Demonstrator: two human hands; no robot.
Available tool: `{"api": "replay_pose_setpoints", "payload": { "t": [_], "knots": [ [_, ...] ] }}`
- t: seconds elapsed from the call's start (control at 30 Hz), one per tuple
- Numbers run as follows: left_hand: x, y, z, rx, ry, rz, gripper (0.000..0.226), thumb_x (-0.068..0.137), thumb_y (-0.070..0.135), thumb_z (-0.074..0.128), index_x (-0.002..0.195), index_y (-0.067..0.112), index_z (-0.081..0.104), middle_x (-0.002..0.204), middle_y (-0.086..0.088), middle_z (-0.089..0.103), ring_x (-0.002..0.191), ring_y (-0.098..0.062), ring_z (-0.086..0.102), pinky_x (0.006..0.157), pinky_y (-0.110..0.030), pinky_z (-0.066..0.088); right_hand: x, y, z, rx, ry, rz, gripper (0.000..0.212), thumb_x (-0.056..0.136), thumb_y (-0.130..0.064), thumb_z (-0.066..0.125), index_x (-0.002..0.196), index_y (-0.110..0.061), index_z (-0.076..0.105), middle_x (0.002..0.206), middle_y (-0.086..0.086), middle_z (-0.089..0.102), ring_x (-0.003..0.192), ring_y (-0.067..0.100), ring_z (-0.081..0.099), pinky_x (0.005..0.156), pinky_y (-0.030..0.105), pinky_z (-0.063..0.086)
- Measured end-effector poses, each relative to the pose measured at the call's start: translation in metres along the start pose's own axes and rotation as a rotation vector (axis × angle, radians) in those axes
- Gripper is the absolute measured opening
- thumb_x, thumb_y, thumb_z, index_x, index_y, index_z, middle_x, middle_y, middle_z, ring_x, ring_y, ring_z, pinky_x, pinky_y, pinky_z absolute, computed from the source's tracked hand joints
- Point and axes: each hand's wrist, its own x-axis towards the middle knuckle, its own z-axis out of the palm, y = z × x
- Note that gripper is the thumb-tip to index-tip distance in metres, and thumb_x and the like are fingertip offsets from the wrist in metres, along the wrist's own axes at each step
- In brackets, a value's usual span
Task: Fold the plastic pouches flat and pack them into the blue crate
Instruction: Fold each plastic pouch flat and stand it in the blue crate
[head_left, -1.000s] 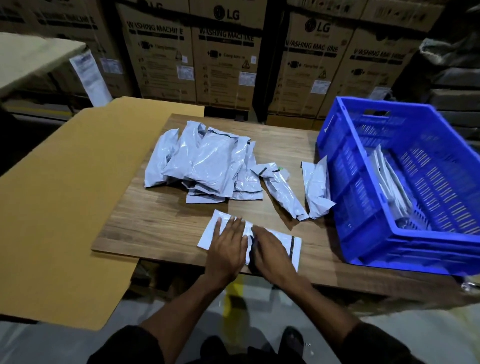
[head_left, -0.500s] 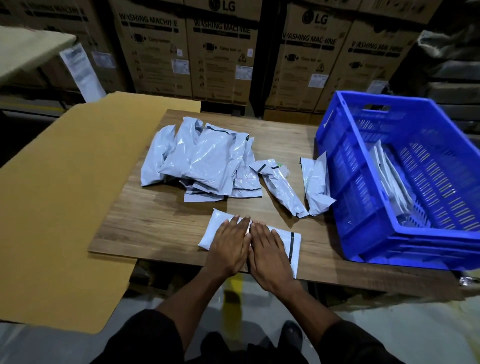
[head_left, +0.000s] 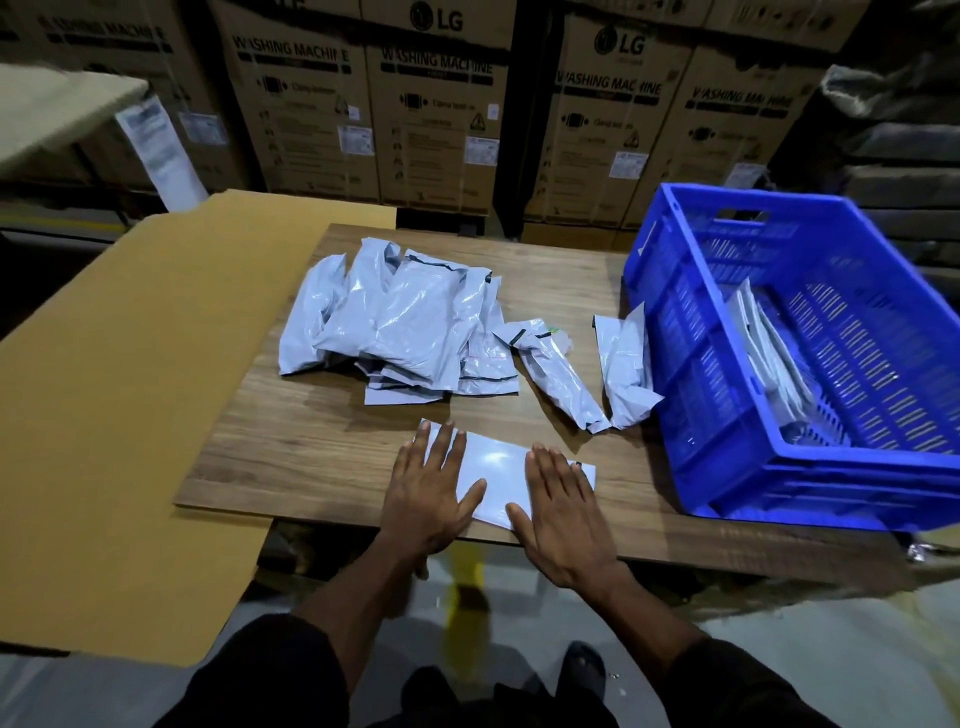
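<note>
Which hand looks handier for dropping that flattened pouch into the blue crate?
Probably the right hand: it presses the pouch on the side nearest the blue crate; the left hand lies farther away.

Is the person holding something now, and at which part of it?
Nothing is gripped. The left hand and right hand press flat on the two ends of one pouch on the table.

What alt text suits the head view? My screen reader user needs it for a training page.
Both hands, left hand and right hand, press a white plastic pouch flat on a wooden table. Behind it lies a pile of unfolded pouches; at right, a blue crate holds folded pouches.
</note>
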Motion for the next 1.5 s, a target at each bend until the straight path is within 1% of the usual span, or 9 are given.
{"api": "replay_pose_setpoints", "payload": {
  "t": [0.23,0.37,0.5,0.63,0.77,0.97,1.17,1.4,1.5],
  "knots": [
    [-0.01,-0.021,-0.004,0.067,-0.088,-0.066,0.084,0.096,0.064,0.032,0.159,0.008,0.03,0.168,-0.007,0.022,0.154,-0.027,0.022,0.122,-0.046,0.013,-0.013,0.025,-0.003,-0.036,-0.038,0.001,0.08,0.101,-0.064,0.013,0.159,-0.01,0.016,0.167,0.009,0.01,0.154,0.023,0.007,0.123,0.043,0.005],
    [-0.009,-0.022,-0.013,0.02,-0.094,-0.088,0.092,0.094,0.071,-0.002,0.161,0.008,0.007,0.168,-0.004,-0.004,0.156,-0.023,-0.004,0.124,-0.044,-0.007,-0.013,0.031,-0.012,-0.03,-0.09,-0.014,0.084,0.098,-0.066,0.001,0.159,-0.009,0.01,0.168,0.009,0.004,0.154,0.022,0.0,0.121,0.043,-0.004],
    [0.002,0.016,-0.017,-0.268,0.036,0.143,0.066,0.111,0.042,0.016,0.153,-0.006,0.033,0.163,-0.018,0.027,0.153,-0.03,0.023,0.122,-0.049,0.019,0.005,0.007,-0.021,-0.056,-0.025,-0.09,0.069,0.105,-0.048,0.016,0.153,-0.002,0.033,0.162,0.016,0.025,0.152,0.028,0.02,0.12,0.053,0.009],
    [0.016,0.058,-0.019,-0.474,-0.139,0.065,0.074,0.103,0.054,0.01,0.16,0.007,0.015,0.168,-0.006,0.015,0.156,-0.013,0.01,0.126,-0.031,0.003,0.022,-0.021,-0.014,-0.026,-0.115,-0.263,0.076,0.097,-0.052,0.029,0.159,-0.011,0.014,0.165,0.014,0.015,0.154,0.031,0.01,0.119,0.055,0.004],
    [0.012,0.045,-0.004,-0.264,-0.141,0.077,0.088,0.096,0.065,-0.012,0.163,0.012,0.008,0.169,0.003,0.003,0.156,-0.008,0.008,0.126,-0.032,0.0,0.021,-0.027,-0.005,-0.057,-0.112,-0.235,0.079,0.088,-0.051,0.035,0.157,-0.014,0.022,0.163,0.012,0.024,0.151,0.031,0.022,0.114,0.056,0.011],
    [0.0,0.013,0.013,0.009,0.114,0.173,0.049,0.111,0.035,0.034,0.149,0.007,0.05,0.159,-0.011,0.042,0.147,-0.037,0.038,0.114,-0.054,0.038,0.013,-0.018,-0.002,0.017,-0.068,-0.088,0.069,0.101,-0.055,0.023,0.158,-0.016,0.023,0.166,0.002,0.017,0.154,0.022,0.012,0.12,0.049,0.007],
    [-0.002,0.002,0.006,0.054,0.063,0.081,0.053,0.106,0.046,0.04,0.154,0.023,0.045,0.162,-0.007,0.037,0.152,-0.036,0.027,0.116,-0.055,0.033,0.002,0.009,-0.004,-0.012,-0.096,-0.058,0.078,0.099,-0.068,0.012,0.159,-0.018,0.02,0.168,0.002,0.009,0.154,0.028,0.008,0.119,0.054,0.009],
    [-0.006,-0.013,-0.004,0.075,-0.074,-0.036,0.066,0.099,0.059,0.033,0.159,0.031,0.033,0.168,-0.002,0.024,0.155,-0.033,0.018,0.119,-0.055,0.025,-0.01,0.032,-0.015,-0.028,-0.155,-0.032,0.087,0.096,-0.073,0.014,0.16,-0.017,0.002,0.167,0.003,-0.012,0.153,0.02,-0.015,0.121,0.046,-0.007],
    [-0.004,-0.013,-0.003,0.084,-0.099,-0.043,0.067,0.101,0.061,0.024,0.16,0.03,0.029,0.169,-0.003,0.021,0.155,-0.035,0.016,0.119,-0.055,0.023,-0.012,0.024,-0.023,-0.028,-0.067,-0.083,0.083,0.096,-0.072,0.026,0.156,-0.015,0.024,0.167,0.009,0.007,0.154,0.029,-0.001,0.119,0.058,0.004]
  ]
}}
